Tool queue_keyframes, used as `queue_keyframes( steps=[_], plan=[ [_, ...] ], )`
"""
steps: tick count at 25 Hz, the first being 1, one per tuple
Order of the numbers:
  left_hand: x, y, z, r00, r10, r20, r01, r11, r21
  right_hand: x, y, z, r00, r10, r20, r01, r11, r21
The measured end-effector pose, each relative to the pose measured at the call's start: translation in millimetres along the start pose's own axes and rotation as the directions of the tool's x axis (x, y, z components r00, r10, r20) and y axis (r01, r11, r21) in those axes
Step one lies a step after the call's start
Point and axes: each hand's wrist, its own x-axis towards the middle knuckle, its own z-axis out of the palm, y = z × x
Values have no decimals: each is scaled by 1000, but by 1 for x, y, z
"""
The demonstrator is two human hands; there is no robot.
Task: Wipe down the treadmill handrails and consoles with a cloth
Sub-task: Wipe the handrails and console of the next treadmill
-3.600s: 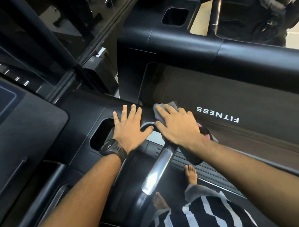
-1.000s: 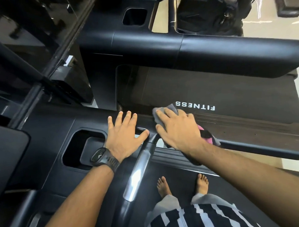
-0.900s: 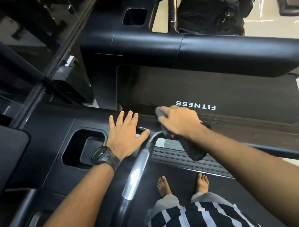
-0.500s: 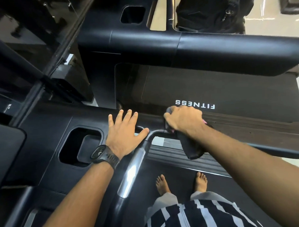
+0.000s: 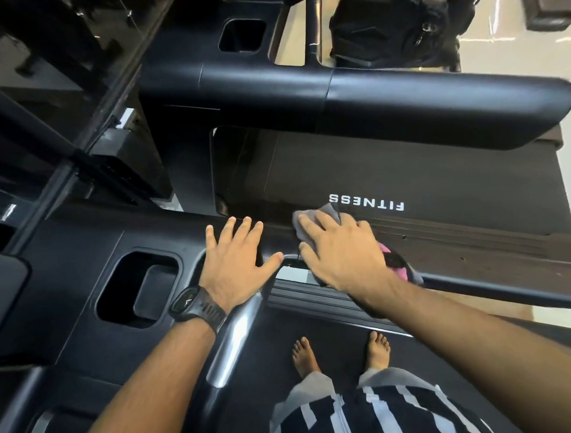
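- Head view: your left hand (image 5: 237, 261) lies flat on the black console (image 5: 66, 258), fingers spread and holding nothing, just left of the silver handgrip's (image 5: 232, 343) top end.
- Your right hand (image 5: 339, 251), fingers straight, presses the grey cloth (image 5: 313, 215) onto the console edge just right of that handgrip's top.
- Cloth shows past your fingertips.
- Your bare feet (image 5: 305, 358) stand right of the handgrip.

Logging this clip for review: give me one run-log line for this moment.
left hand flat on console | right hand pressing cloth on handrail | step: wipe
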Motion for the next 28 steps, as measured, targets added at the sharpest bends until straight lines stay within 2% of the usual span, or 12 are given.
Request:
queue_keyframes(
  steps=[2,4,6,8,10,12,16,18,20,24,26,28],
  plan=[
    [2,4,1,1000,-6,-3,6,1000,-3,28,19,-14,990,95,101,-112,977,179],
    [1,6,0,1000,0,16,0,1000,-3,34,21,-20,943,274,190,-302,943,138],
    [0,8,-1,1000,1,3,-1,1000,-2,3,10,-9,980,197,38,-196,980,-40],
    [1,11,-1,1000,-3,-1,3,1000,-12,-8,9,-1,1000,11,7,-11,1000,1],
    [2,13,-1,1000,-4,0,4,1000,-10,25,31,-16,984,115,139,-141,971,191],
    [2,15,-2,1000,5,22,-5,1000,-6,28,31,-18,938,282,200,-313,938,146],
    [3,24,-4,1000,3,23,-3,1000,2,-6,23,-2,998,41,43,-42,999,31],
    [5,28,-4,999,1,37,-1,1000,-3,24,44,-17,968,191,161,-221,955,196],
    [4,31,-3,999,4,41,-4,1000,2,22,45,-15,937,310,160,-325,943,76],
    [4,36,-1,1000,-4,19,4,1000,-6,-13,36,-4,999,-11,46,9,999,37],
    [5,37,-1,1000,2,31,-2,1000,-12,21,56,-20,966,174,189,-214,953,216],
    [2,41,-3,999,15,44,-14,1000,-8,19,58,-15,932,307,192,-332,936,114]
  ],
)
